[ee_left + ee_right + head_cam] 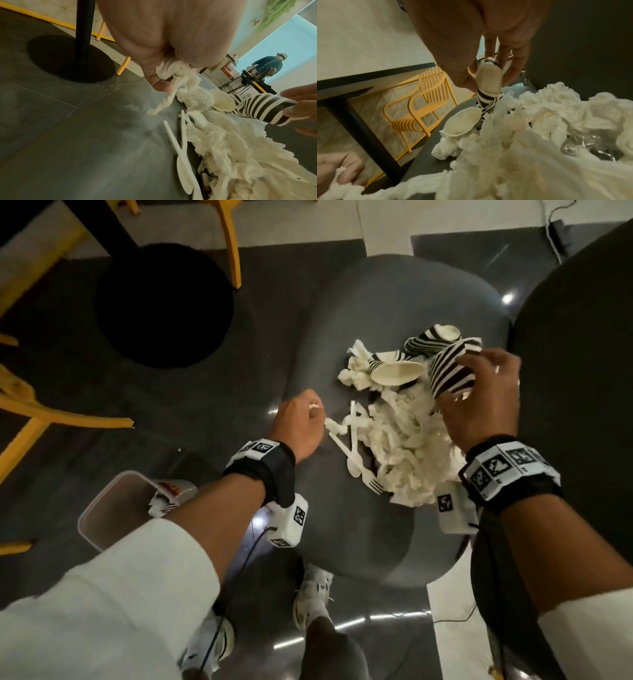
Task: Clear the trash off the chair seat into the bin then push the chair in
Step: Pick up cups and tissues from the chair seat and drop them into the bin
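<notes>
The grey chair seat [346, 313] carries a heap of crumpled white tissue [416, 445], white plastic cutlery [354, 455] and crushed black-and-white striped paper cups [394, 368]. My left hand [303, 422] pinches a twisted strand of tissue [171, 79] at the heap's left edge. My right hand [483, 395] grips one striped cup [448, 369] by its sides, above the heap's far right; the cup [488, 82] shows between thumb and fingers in the right wrist view. The bin [113, 505] stands on the floor at lower left with some trash inside.
A black pedestal table base [164, 306] stands left of the seat, yellow chairs [51, 412] beyond it. A dark round table edge [575, 344] borders the seat's right. My shoes [313, 594] stand below the seat. A person stands far off [269, 66].
</notes>
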